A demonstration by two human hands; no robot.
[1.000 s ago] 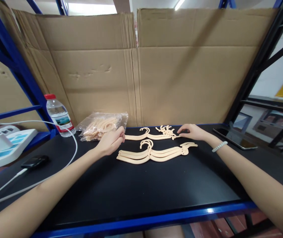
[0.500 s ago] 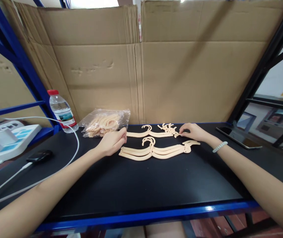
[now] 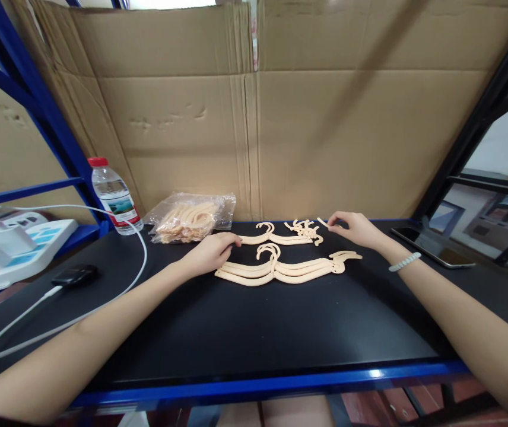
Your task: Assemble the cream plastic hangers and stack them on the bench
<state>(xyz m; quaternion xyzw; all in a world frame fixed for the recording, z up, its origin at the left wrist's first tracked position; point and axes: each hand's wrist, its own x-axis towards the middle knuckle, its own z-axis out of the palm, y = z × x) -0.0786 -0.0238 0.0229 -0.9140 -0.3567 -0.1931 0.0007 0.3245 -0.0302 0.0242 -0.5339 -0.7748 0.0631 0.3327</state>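
My left hand (image 3: 212,254) is at the left end of the back cream hanger (image 3: 289,240), its fingertips closed on that end. Between thumb and finger, my right hand (image 3: 352,229) pinches a small cream hook piece (image 3: 322,223), raised off the table. Just left of it lies a tangled pile of small cream hook pieces (image 3: 305,229), by the back hanger's right end. In front, a stack of several cream hangers (image 3: 245,276) lies flat, hooks pointing away from me. A loose curved piece (image 3: 347,255) rests at the stack's right end.
A clear plastic bag (image 3: 187,219) of cream parts lies behind my left hand, beside a water bottle (image 3: 118,201). A power strip (image 3: 35,249), black charger (image 3: 75,275) and white cable (image 3: 145,255) are at left. A tablet (image 3: 432,248) lies at right. Cardboard (image 3: 361,130) walls the back.
My right hand has lifted a hook piece from the pile, moving slightly up and right. My left hand has shifted right along the back hanger, its fingers now less curled.
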